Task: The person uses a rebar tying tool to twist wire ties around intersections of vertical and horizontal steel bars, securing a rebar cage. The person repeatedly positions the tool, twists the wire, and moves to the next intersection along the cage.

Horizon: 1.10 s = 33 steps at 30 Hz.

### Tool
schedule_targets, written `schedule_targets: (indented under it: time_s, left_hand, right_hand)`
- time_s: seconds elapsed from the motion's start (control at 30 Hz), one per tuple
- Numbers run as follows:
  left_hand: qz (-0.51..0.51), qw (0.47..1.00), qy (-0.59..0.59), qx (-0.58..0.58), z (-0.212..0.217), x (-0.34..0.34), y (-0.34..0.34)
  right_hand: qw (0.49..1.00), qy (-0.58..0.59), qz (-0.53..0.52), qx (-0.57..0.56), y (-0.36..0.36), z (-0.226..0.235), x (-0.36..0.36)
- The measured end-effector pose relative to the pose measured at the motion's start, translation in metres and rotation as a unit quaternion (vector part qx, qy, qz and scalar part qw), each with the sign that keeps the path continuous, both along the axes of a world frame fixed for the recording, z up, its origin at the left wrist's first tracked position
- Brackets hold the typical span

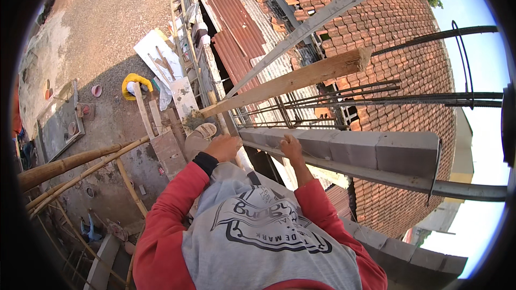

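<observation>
My left hand [224, 147] is closed, its fingers curled beside my sandalled foot [202, 131] and a pale upright pole [243, 157]. My right hand [291, 145] is bent into a fist at the near end of a row of grey blocks [352, 145]. What either hand holds, if anything, is too small to make out. A long straight strip [371, 172] runs along the side of the blocks, just past my right hand. Between the two hands there is a gap, and the wall's edge passes under it.
A wooden plank [290, 82] and a grey beam [328, 15] slant across ahead. Steel bars [376, 98] jut over tiled roofing [376, 27]. Bamboo poles [80, 164] cross at left. Far below, a person in yellow [130, 86] bends by boards [142, 108].
</observation>
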<state>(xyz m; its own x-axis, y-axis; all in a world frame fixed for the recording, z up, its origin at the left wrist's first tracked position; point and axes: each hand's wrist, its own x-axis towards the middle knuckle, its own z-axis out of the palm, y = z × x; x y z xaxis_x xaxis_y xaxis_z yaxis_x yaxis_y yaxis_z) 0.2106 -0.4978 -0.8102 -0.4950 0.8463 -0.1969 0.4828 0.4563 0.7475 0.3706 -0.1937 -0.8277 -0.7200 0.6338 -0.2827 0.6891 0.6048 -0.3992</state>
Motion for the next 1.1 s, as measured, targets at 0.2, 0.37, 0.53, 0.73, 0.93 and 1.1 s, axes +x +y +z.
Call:
schedule_targets:
  time_s: [0.2,0.37,0.53,0.73,0.93,1.1]
  left_hand:
    - [0.093,0.995,0.006,-0.032,-0.04,0.013,-0.067]
    - [0.187,0.971,-0.052,-0.137,-0.079,0.05,-0.138]
    - [0.261,0.941,-0.084,-0.201,-0.112,0.094,-0.19]
    - [0.272,0.918,-0.127,-0.26,-0.137,0.118,-0.209]
    - [0.305,0.918,-0.116,-0.226,-0.144,0.106,-0.206]
    - [0.308,0.911,-0.115,-0.25,-0.142,0.098,-0.203]
  right_hand:
    - [0.979,-0.037,0.106,0.169,0.073,-0.055,-0.081]
    - [0.963,-0.108,0.128,0.211,0.096,-0.113,-0.116]
    - [0.951,-0.119,0.091,0.269,0.102,-0.147,-0.116]
    - [0.945,-0.142,0.024,0.294,0.097,-0.146,-0.108]
    - [0.946,-0.155,-0.05,0.279,0.087,-0.14,-0.11]
    - [0.954,-0.107,0.024,0.278,0.089,-0.133,-0.11]
